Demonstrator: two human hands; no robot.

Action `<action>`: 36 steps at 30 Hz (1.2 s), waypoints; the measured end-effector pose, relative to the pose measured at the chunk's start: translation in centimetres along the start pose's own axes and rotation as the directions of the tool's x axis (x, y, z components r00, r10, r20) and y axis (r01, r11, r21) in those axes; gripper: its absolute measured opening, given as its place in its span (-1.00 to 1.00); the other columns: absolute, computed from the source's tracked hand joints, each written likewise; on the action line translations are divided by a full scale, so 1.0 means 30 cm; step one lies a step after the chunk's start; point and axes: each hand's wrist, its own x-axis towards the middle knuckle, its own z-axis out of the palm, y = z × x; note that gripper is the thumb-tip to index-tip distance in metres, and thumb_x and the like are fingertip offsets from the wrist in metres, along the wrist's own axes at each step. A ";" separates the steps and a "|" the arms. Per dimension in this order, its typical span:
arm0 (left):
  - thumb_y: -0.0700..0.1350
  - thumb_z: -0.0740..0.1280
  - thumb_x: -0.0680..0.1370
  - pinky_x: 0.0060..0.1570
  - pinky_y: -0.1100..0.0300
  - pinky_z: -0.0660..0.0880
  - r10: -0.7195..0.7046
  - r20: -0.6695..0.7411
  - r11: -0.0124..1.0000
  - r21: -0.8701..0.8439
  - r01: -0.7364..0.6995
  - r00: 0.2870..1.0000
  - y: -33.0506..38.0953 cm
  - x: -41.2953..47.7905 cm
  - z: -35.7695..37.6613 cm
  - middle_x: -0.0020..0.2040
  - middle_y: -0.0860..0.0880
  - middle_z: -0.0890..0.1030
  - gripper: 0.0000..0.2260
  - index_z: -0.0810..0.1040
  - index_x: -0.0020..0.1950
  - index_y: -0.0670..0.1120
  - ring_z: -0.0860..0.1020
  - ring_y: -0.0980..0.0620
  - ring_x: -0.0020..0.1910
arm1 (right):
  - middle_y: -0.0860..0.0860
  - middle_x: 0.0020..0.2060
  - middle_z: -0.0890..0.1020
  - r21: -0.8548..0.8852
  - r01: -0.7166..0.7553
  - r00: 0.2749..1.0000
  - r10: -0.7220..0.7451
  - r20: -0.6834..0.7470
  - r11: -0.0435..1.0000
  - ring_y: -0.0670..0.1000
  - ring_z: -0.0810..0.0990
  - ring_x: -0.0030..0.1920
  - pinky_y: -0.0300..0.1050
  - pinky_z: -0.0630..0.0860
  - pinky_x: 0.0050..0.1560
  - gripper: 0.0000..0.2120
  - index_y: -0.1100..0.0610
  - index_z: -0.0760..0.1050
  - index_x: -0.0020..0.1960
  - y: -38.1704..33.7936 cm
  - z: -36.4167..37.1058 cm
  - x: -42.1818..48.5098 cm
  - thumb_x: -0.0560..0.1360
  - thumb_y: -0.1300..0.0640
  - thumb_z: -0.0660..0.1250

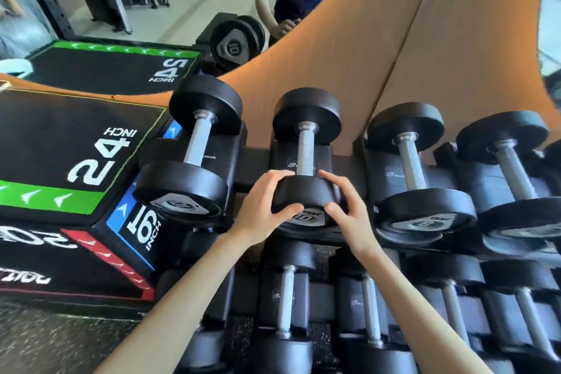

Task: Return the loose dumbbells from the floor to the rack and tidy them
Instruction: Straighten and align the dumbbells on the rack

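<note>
The near head of a black dumbbell [304, 149] is gripped from both sides by the left hand [267, 206] and the right hand [346, 209], with fingers curled over its top edge and thumbs pressed against its end face. The dumbbell is seated in a cradle on the top tier of the rack [253, 165], between a left neighbour [197, 143] and a right neighbour [409, 161]. Its end label seems to be marked 10, though it is partly covered by the thumbs. A plyo box [76, 146] is set just beside the rack's left end.
</note>
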 end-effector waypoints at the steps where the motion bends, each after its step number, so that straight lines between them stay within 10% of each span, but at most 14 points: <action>1: 0.17 0.31 0.43 0.17 0.27 0.33 0.042 0.004 0.998 0.036 -0.042 0.999 0.021 0.020 0.003 0.15 0.07 0.47 -0.51 0.44 0.25 -0.08 0.44 0.08 0.17 | -0.03 0.19 0.52 0.016 -0.006 1.000 0.006 -0.006 1.000 0.00 0.46 0.23 -0.13 0.38 0.24 -0.49 0.06 0.41 0.30 0.018 -0.003 -0.003 0.38 -0.06 0.29; 9: 0.33 0.32 0.40 -0.04 0.19 0.44 0.094 -0.246 0.996 0.024 -0.091 0.965 -0.010 0.045 0.051 -0.08 -0.01 0.54 -0.47 0.50 0.03 -0.12 0.51 0.05 -0.08 | -0.08 -0.19 0.51 -0.109 -0.050 0.991 0.035 -0.131 0.993 -0.24 0.45 -0.20 -0.35 0.38 -0.16 -0.72 0.03 0.40 -0.01 0.101 0.018 0.037 0.31 -0.02 0.14; 18: 0.46 0.14 0.40 -0.14 0.34 0.37 -0.073 -0.401 0.986 -0.169 0.004 0.913 -0.060 0.013 0.084 -0.10 0.23 0.47 -0.41 0.42 0.00 -0.06 0.44 0.28 -0.15 | -0.01 -0.28 0.52 -0.487 0.141 0.975 -0.206 -0.083 0.862 0.05 0.47 -0.27 -0.09 0.38 -0.22 -0.57 0.22 0.47 -0.11 0.069 0.021 0.082 0.37 -0.16 0.18; 30: 0.08 0.22 0.58 0.26 0.09 0.31 -0.281 -0.058 0.936 0.205 0.287 0.958 0.087 -0.070 -0.038 0.33 -0.03 0.41 -0.55 0.30 0.40 -0.08 0.35 -0.01 0.32 | 0.01 0.11 0.52 -0.577 -0.019 0.992 0.088 0.093 0.817 0.02 0.48 0.11 -0.09 0.37 0.02 -0.55 0.07 0.34 0.28 -0.047 -0.065 0.006 0.53 -0.19 0.15; 36: 0.11 0.16 0.56 0.23 0.31 0.22 -0.041 -0.117 0.883 0.461 0.091 0.992 0.236 -0.264 -0.196 0.29 0.03 0.47 -0.58 0.40 0.35 -0.06 0.37 0.11 0.27 | 0.00 0.31 0.41 -0.583 0.125 0.992 -0.086 0.094 0.803 -0.01 0.42 0.26 -0.10 0.40 0.19 -0.48 0.09 0.26 0.41 -0.180 -0.065 -0.103 0.53 -0.12 0.21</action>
